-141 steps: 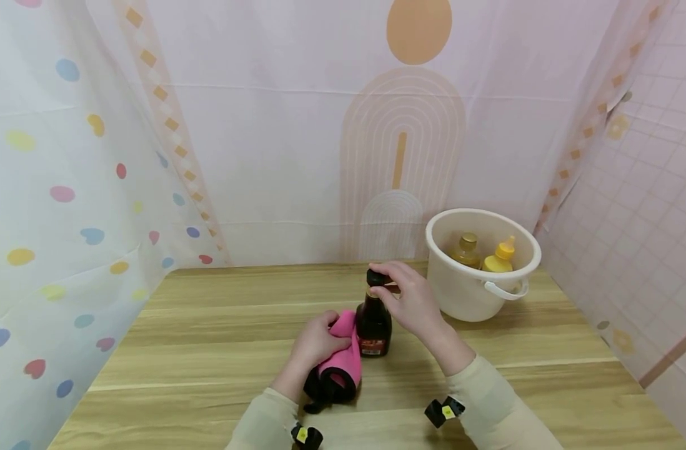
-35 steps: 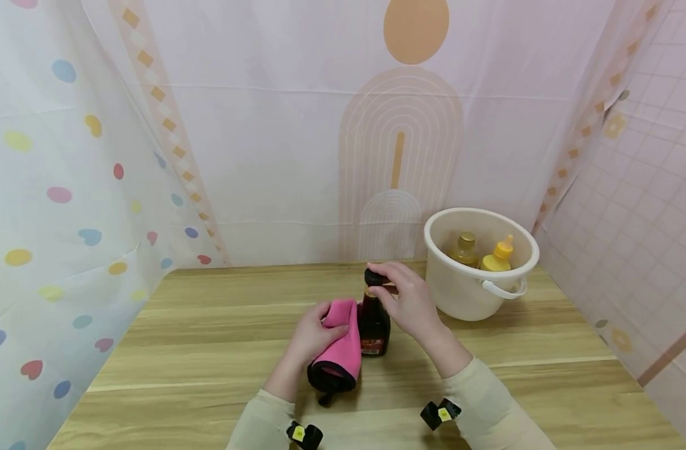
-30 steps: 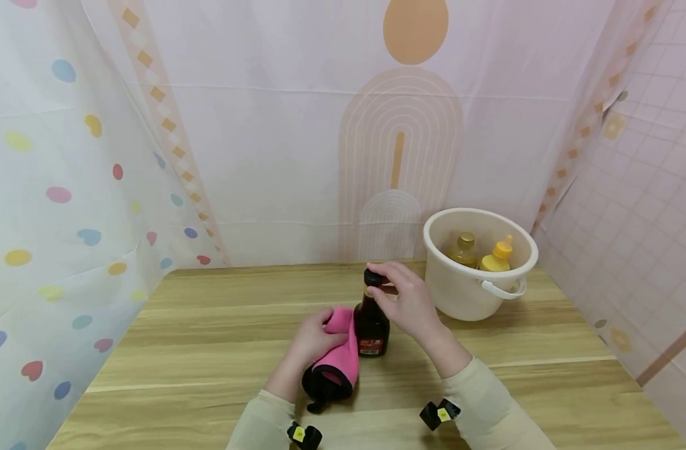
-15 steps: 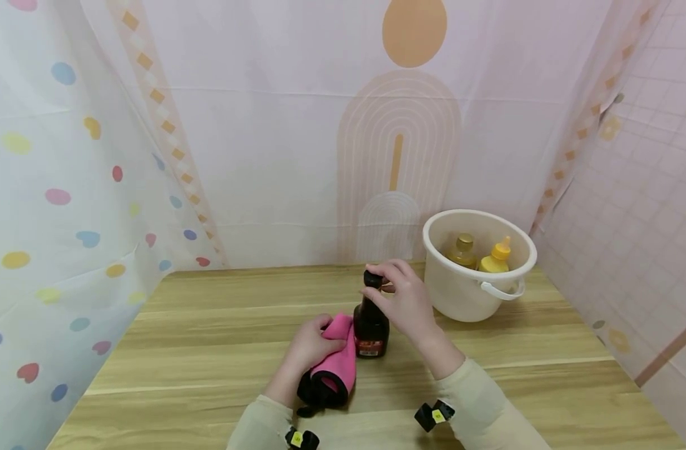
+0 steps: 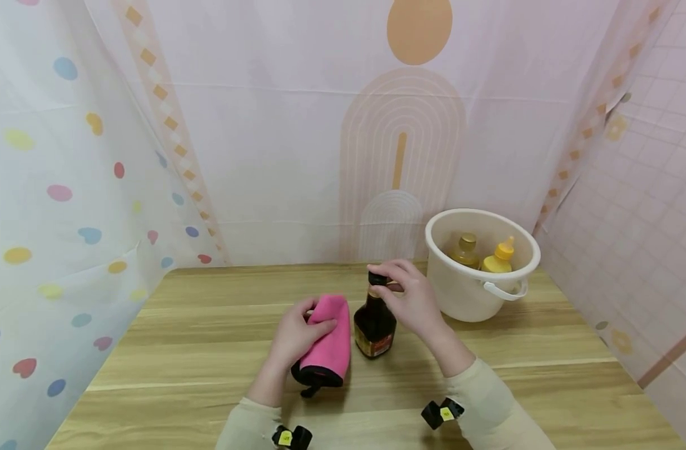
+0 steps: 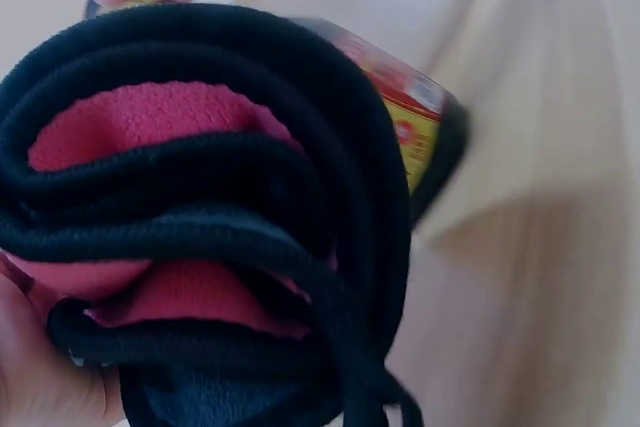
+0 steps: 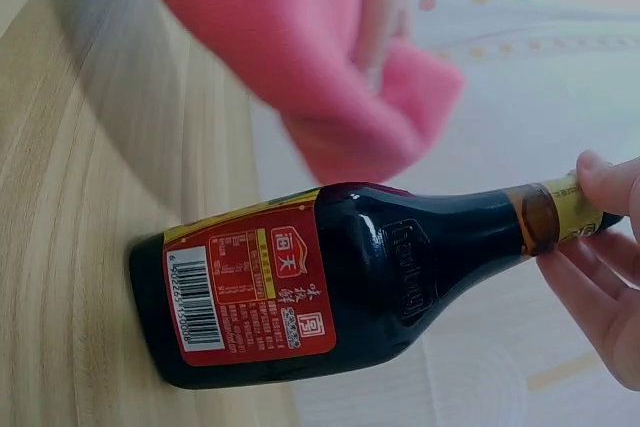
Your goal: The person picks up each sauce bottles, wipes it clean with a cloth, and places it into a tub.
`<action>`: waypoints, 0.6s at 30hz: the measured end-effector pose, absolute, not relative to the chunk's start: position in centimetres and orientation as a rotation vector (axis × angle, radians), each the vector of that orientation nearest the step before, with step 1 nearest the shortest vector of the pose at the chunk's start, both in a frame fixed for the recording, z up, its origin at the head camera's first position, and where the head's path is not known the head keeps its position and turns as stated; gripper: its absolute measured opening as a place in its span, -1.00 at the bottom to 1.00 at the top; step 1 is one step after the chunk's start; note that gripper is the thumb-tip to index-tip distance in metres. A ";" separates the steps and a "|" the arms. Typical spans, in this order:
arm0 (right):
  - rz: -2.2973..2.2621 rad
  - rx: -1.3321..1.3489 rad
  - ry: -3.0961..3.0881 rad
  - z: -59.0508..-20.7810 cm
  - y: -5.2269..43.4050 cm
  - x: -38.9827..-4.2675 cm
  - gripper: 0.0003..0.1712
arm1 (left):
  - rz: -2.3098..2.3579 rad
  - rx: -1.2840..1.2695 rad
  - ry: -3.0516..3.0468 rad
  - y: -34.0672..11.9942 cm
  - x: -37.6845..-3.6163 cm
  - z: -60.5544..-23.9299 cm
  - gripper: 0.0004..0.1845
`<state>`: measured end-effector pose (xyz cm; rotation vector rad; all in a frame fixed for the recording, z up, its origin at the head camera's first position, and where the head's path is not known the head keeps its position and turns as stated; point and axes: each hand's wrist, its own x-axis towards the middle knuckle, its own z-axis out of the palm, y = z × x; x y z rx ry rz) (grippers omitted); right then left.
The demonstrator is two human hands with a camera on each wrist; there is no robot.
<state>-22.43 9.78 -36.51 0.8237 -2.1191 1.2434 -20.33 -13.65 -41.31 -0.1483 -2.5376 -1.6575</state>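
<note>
A dark soy sauce bottle point(image 5: 375, 328) with a red label stands upright on the wooden table. My right hand point(image 5: 413, 298) pinches it at the cap and neck; in the right wrist view the thumb and fingers point(image 7: 600, 182) lie round the yellow neck band. To the bottle's left, my left hand point(image 5: 298, 334) grips a folded pink cloth point(image 5: 330, 337) with black edging and a short black loop. A small gap separates cloth and bottle in the head view. The left wrist view shows the cloth's folds point(image 6: 160, 122) end-on, covering much of the bottle point(image 6: 420, 137).
A white bucket point(image 5: 458, 294) with a handle stands at the back right. Inside it are a bottle with a gold cap point(image 5: 465, 251) and a yellow squeeze bottle point(image 5: 498, 257). A patterned curtain point(image 5: 275, 156) hangs behind the wooden table point(image 5: 208, 337).
The cloth, pressed to the bottle's left side half a second ago, has moved left and up off it with my left hand. The bottle has turned, showing a corner; my right hand stays at its top.
</note>
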 end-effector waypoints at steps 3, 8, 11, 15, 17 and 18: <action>1.268 0.856 -2.132 -36.6 10.2 -22.4 -0.58 | -1.722 -0.166 -2.481 -13.3 -20.1 -40.0 -0.62; 1.328 0.940 -2.168 -36.5 10.8 -22.6 -0.61 | -1.787 -0.226 -2.434 -12.3 -19.8 -37.6 -0.65; 1.389 0.988 -2.193 -36.4 11.0 -22.7 -0.62 | -1.804 -0.259 -2.419 -11.7 -19.6 -36.5 -0.66; 1.466 1.023 -2.218 -36.4 11.3 -22.9 -0.63 | -1.829 -0.278 -2.380 -11.1 -19.6 -35.5 -0.66; 1.492 1.023 -2.232 -36.5 11.4 -23.1 -0.63 | -1.847 -0.284 -2.350 -10.7 -19.6 -35.2 -0.66; 1.507 1.017 -2.238 -36.5 11.5 -23.1 -0.63 | -1.857 -0.286 -2.334 -10.6 -19.7 -35.1 -0.66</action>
